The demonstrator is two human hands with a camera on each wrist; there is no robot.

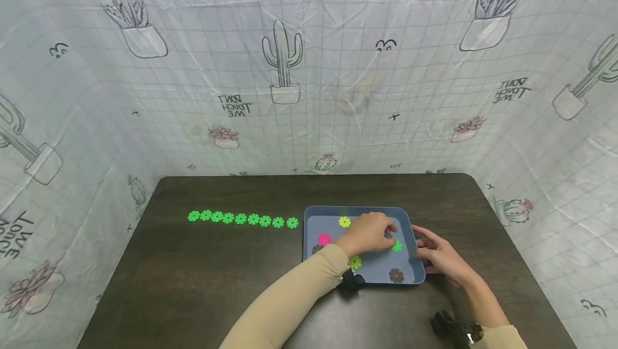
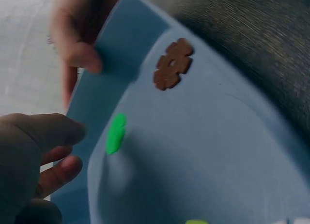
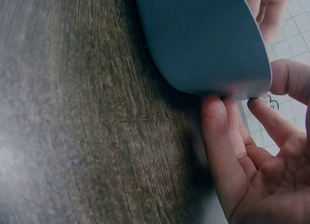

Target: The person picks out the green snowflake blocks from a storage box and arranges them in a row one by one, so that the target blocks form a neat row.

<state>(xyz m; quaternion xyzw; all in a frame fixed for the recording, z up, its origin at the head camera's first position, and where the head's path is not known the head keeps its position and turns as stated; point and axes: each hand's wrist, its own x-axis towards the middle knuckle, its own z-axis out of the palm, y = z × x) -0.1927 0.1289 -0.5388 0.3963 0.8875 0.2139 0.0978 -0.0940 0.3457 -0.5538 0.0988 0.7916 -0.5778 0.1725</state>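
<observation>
A blue-grey tray [image 1: 417, 252] holds several flower-shaped plastic discs. My left hand [image 1: 369, 232] hovers over the tray's right half, its fingers loosely bent with nothing between them. Just beside its fingertips lies a green disc [image 1: 396, 245]; in the left wrist view this green disc [image 2: 116, 133] is close to the tray's side wall, apart from the fingers. At the tray's right side my right hand [image 1: 446, 257] grips the wall. In the right wrist view the right hand [image 3: 261, 161] has one digit over the rim and other fingers against the outside and underside.
A row of several green discs [image 1: 241, 218] runs across the dark table [image 1: 217, 274] left of the tray. Inside the tray are a pink disc [image 1: 324, 239], yellow discs [image 1: 344, 222] and a brown disc [image 1: 396, 275]. A patterned cloth [image 1: 328, 70] encloses the table's back and sides.
</observation>
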